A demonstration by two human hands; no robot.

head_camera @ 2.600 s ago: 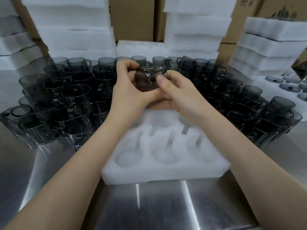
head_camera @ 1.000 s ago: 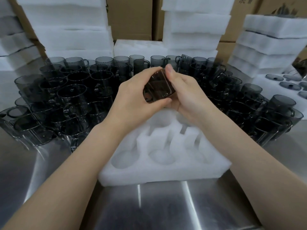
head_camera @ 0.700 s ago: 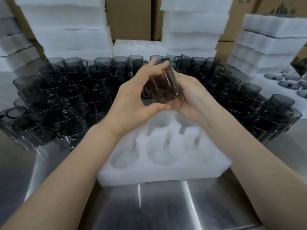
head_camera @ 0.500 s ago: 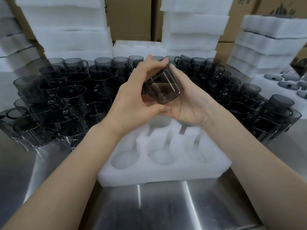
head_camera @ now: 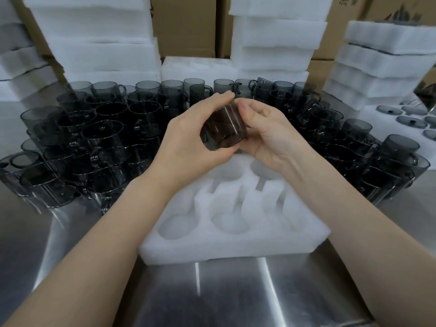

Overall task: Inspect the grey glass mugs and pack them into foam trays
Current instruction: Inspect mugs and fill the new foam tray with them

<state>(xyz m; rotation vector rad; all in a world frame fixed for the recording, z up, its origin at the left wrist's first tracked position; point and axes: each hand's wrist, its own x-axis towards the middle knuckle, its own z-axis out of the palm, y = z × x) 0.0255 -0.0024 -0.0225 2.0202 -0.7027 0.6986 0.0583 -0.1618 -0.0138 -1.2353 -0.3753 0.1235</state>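
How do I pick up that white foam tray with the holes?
Take the foam tray by its two short ends, coming from left and right. It lies wide and flat on the table, and its front corners are clear.

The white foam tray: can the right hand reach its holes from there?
Probably yes. The foam tray lies right below the right hand, with nothing between and its visible holes empty. That hand and the left hand are holding a mug, though.

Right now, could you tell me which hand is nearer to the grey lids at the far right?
Right. The right hand holds the mug on the side toward the grey lids; the left hand holds its other side, farther from them.
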